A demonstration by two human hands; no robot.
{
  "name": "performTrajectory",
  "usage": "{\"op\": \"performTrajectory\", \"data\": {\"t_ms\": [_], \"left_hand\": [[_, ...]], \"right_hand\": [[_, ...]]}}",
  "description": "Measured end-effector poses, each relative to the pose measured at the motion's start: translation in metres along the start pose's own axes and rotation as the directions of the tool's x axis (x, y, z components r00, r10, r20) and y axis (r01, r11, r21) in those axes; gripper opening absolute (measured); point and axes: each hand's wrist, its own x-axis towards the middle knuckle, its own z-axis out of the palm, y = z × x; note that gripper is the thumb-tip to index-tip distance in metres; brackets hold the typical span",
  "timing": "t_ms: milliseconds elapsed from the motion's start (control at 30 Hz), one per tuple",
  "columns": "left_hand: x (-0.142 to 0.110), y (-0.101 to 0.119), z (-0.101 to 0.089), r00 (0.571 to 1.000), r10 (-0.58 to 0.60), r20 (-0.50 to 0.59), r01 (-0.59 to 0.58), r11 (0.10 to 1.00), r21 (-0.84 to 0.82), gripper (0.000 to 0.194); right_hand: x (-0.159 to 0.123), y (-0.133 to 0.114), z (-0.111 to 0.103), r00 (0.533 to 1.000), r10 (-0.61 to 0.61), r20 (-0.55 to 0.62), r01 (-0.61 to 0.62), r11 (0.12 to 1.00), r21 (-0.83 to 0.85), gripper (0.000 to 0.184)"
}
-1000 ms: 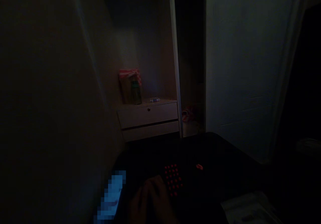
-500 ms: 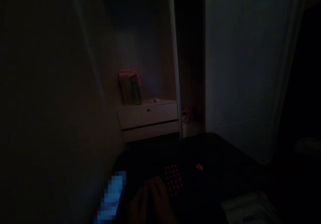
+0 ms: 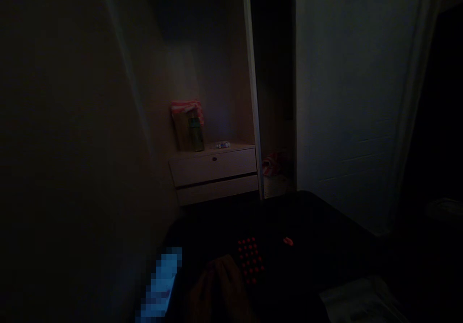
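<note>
The room is very dark. Only one hand shows, dimly, at the bottom centre; I take it for my right hand (image 3: 220,287). Its fingers lie stretched out and close together on a dark surface (image 3: 311,226), holding nothing that I can see. Just right of the fingertips is a patch of small red dots (image 3: 250,260), with a single red spot (image 3: 288,240) further right. A glowing blue screen (image 3: 161,284) stands left of the hand, not touching it. My left hand is out of view.
A pale unit with two drawers (image 3: 215,173) stands ahead in a niche, with a red-topped bag (image 3: 188,125) and a small object (image 3: 223,144) on it. A wall closes the left side, a pale door (image 3: 347,96) the right. Papers (image 3: 361,303) lie at bottom right.
The hand has darkened and sunk slightly toward the bottom edge. Otherwise the view holds almost still.
</note>
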Motion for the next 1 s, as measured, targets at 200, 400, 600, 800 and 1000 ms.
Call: {"op": "performTrajectory", "data": {"t_ms": [200, 400, 600, 800, 1000], "left_hand": [[0.003, -0.010, 0.001, 0.992, -0.037, 0.123, 0.040, 0.999, -0.015, 0.106], [0.004, -0.016, 0.001, 0.986, -0.045, 0.159, 0.046, 0.999, -0.004, 0.107], [0.002, -0.002, 0.001, 0.995, -0.012, 0.100, 0.010, 1.000, 0.021, 0.093], [0.003, 0.003, 0.000, 0.994, -0.035, 0.102, 0.029, 0.998, 0.053, 0.107], [0.001, 0.002, -0.002, 0.982, 0.010, 0.191, -0.022, 0.998, 0.063, 0.088]], "right_hand": [[0.001, 0.003, 0.000, 1.000, -0.006, 0.005, 0.006, 1.000, -0.011, 0.030], [0.000, -0.004, 0.000, 1.000, -0.014, 0.011, 0.014, 1.000, -0.014, 0.037], [0.002, 0.006, 0.000, 1.000, 0.018, -0.014, -0.018, 1.000, -0.021, 0.037], [0.004, 0.029, -0.001, 0.994, 0.096, -0.055, -0.091, 0.993, 0.072, 0.044], [0.003, 0.037, -0.006, 0.988, 0.137, -0.071, -0.133, 0.989, 0.056, 0.054]]}}
